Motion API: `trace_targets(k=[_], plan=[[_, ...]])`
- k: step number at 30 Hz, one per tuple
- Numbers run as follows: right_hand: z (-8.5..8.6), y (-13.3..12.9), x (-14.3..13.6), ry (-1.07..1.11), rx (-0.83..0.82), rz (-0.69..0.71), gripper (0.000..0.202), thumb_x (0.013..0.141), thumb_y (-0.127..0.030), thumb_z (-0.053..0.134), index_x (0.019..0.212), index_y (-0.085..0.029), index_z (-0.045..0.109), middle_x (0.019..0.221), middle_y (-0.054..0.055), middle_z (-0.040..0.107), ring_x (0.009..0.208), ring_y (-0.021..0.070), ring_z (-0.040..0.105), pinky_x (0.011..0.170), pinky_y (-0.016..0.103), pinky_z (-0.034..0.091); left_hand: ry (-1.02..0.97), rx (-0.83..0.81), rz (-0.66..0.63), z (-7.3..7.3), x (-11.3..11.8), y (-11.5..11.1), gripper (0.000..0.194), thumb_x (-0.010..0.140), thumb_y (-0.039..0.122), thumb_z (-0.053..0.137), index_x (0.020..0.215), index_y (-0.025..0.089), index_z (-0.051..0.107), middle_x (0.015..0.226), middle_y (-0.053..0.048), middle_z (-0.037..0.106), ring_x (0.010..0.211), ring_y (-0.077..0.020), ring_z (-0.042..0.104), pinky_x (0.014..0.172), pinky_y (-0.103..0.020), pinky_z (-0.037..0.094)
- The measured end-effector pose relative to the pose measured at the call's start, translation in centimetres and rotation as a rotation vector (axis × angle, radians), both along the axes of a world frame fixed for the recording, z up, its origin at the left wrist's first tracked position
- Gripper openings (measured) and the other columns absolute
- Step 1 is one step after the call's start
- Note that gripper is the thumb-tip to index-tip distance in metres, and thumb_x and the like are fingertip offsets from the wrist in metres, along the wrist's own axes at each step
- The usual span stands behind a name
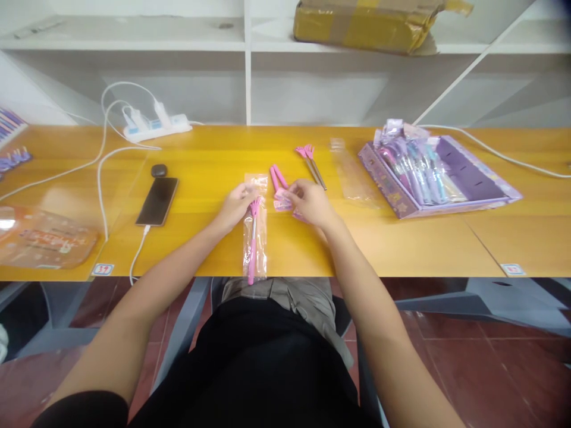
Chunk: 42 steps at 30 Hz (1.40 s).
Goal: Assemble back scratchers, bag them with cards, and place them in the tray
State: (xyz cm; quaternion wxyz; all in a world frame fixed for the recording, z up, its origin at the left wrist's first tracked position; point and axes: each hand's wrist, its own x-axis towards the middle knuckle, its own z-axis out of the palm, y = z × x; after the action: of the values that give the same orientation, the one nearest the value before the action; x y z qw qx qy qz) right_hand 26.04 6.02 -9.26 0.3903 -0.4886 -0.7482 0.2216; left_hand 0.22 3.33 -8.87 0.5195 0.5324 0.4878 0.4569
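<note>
A pink hand-shaped stick with a metal shaft (253, 244) lies over a clear plastic bag (261, 238) at the table's front edge. My left hand (239, 205) is closed at the upper end of the bag, by the pink head; exactly what its fingertips pinch is too small to tell. To the right, my right hand (307, 201) has its fingers pinched on a small pink card (282, 201). Two pink handles (278, 176) lie just behind that card. Farther back are two pink hand-shaped heads on metal shafts (311, 160).
A purple box (482, 190) with packaged items stands at right, beside an empty clear bag (354, 175). At left lie a phone (157, 202), a black case (159, 170), a power strip (165, 126), cables and an orange bag (49, 238). Shelves hold a taped carton (357, 24).
</note>
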Motion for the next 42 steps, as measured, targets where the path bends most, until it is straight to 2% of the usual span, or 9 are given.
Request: trace_targets(k=[4, 9, 12, 17, 24, 29, 32, 38, 42], plan=[[1.3, -0.8, -0.7, 0.195, 0.187, -0.108, 0.018, 0.106, -0.04, 0.068, 0.096, -0.025, 0.063, 0.096, 0.006, 0.07, 0.086, 0.0221, 0.063, 0.075, 0.037, 0.053, 0.012, -0.017, -0.053, -0.2, 0.2, -0.1, 0.035, 0.088, 0.041, 0.087, 0.106, 0.022, 0.063, 0.079, 0.001, 0.073, 0.069, -0.0174, 0.068, 0.069, -0.03, 0.048], [1.9, -2.2, -1.7, 0.166, 0.254, 0.193, 0.004, 0.1, -0.03, 0.072, 0.1, -0.029, 0.068, 0.11, 0.009, 0.07, 0.103, 0.0273, 0.067, 0.082, 0.044, 0.059, -0.078, -0.021, -0.141, 0.3, 0.4, -0.3, 0.052, 0.085, 0.037, 0.091, 0.124, 0.022, 0.06, 0.086, 0.0, 0.076, 0.068, -0.0168, 0.07, 0.07, -0.03, 0.051], [1.5, -2.4, -2.3, 0.086, 0.238, 0.26, 0.004, 0.099, -0.027, 0.072, 0.097, -0.028, 0.069, 0.108, 0.009, 0.072, 0.104, 0.0287, 0.068, 0.092, 0.049, 0.059, -0.095, 0.024, -0.228, 0.6, 0.5, -0.4, 0.059, 0.081, 0.037, 0.094, 0.128, 0.021, 0.063, 0.097, -0.004, 0.079, 0.079, -0.0189, 0.074, 0.077, -0.032, 0.055], [1.3, -2.1, -2.4, 0.092, 0.248, 0.164, 0.004, 0.1, -0.025, 0.07, 0.097, -0.028, 0.068, 0.107, 0.009, 0.073, 0.1, 0.0273, 0.068, 0.09, 0.047, 0.059, -0.103, 0.135, -0.304, 0.6, 0.7, -0.6, 0.071, 0.074, 0.032, 0.097, 0.14, 0.021, 0.07, 0.142, -0.012, 0.075, 0.133, -0.0299, 0.071, 0.11, -0.038, 0.056], [1.5, -1.9, -2.1, 0.207, 0.243, 0.065, 0.009, 0.106, -0.035, 0.069, 0.103, -0.026, 0.07, 0.099, 0.007, 0.07, 0.091, 0.0228, 0.066, 0.083, 0.042, 0.059, -0.027, 0.094, -0.398, -0.3, 0.2, -0.6, 0.086, 0.079, 0.03, 0.093, 0.16, 0.027, 0.064, 0.148, -0.013, 0.073, 0.149, -0.0349, 0.064, 0.123, -0.045, 0.052], [0.7, -1.1, -1.9, 0.282, 0.226, 0.018, 0.024, 0.105, -0.037, 0.072, 0.125, -0.026, 0.068, 0.112, 0.006, 0.076, 0.092, 0.0203, 0.072, 0.082, 0.038, 0.064, 0.048, 0.142, -0.458, -0.1, -0.1, -0.5, 0.091, 0.082, 0.033, 0.089, 0.168, 0.03, 0.057, 0.179, -0.012, 0.05, 0.17, -0.0402, 0.039, 0.14, -0.055, 0.03], [0.5, -0.9, -1.8, 0.287, 0.231, 0.021, 0.029, 0.105, -0.037, 0.073, 0.132, -0.028, 0.067, 0.112, 0.006, 0.078, 0.091, 0.0193, 0.073, 0.081, 0.037, 0.065, 0.08, 0.154, -0.494, 0.1, -0.2, -0.6, 0.093, 0.085, 0.034, 0.086, 0.171, 0.032, 0.053, 0.186, -0.01, 0.038, 0.174, -0.041, 0.031, 0.143, -0.058, 0.024], [1.0, -1.2, -1.7, 0.221, 0.259, 0.055, 0.026, 0.107, -0.032, 0.068, 0.133, -0.028, 0.07, 0.112, 0.006, 0.079, 0.086, 0.0188, 0.073, 0.079, 0.037, 0.065, 0.009, 0.091, -0.503, -0.2, 0.0, -0.7, 0.097, 0.084, 0.035, 0.087, 0.174, 0.027, 0.049, 0.176, -0.016, 0.053, 0.157, -0.0421, 0.055, 0.132, -0.057, 0.043], [1.2, -1.4, -1.6, 0.153, 0.313, 0.09, 0.025, 0.108, -0.031, 0.066, 0.132, -0.028, 0.072, 0.108, 0.005, 0.077, 0.083, 0.0193, 0.071, 0.077, 0.037, 0.064, -0.014, 0.121, -0.487, -0.4, 0.2, -0.6, 0.097, 0.082, 0.036, 0.09, 0.171, 0.025, 0.054, 0.18, -0.015, 0.047, 0.164, -0.0414, 0.046, 0.135, -0.053, 0.039]])
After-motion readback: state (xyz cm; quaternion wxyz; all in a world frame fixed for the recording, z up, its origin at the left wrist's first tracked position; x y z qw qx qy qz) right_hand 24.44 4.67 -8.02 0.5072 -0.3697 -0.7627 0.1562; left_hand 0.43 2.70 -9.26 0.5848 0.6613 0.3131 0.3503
